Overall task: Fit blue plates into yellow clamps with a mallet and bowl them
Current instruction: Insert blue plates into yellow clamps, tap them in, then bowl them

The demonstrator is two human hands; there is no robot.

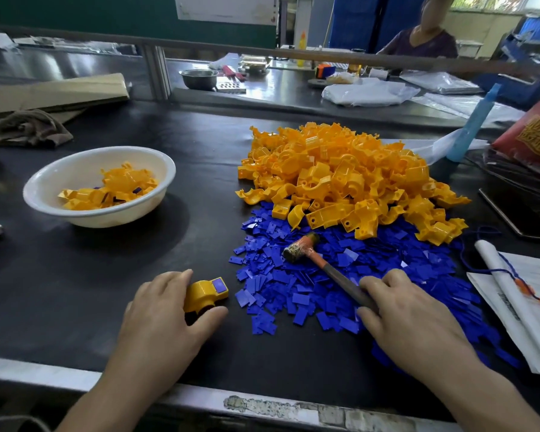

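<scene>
- Head view, left hand [166, 310]: fingers curled over one yellow clamp [200, 299], thumb against its near side. The clamp sits on the black mat [106, 275] near the front edge, with a blue plate [220, 286] seated in its top.
- Right hand [409, 316]: fingers and thumb wrapped round the handle end of the mallet [303, 249], whose head lies on the loose plates [293, 285].
- Loose plates: blue, spread flat right of centre, touching the clamp pile [340, 176] behind them.
- Clamp pile: heaped yellow clamps.
- White bowl [44, 194]: at left, well apart from the pile, holding several clamps fitted with blue plates.
- Surroundings: cardboard [53, 92] and cloth [32, 126] far left, papers [527, 294] at right, and a person [424, 39] at the next bench.
</scene>
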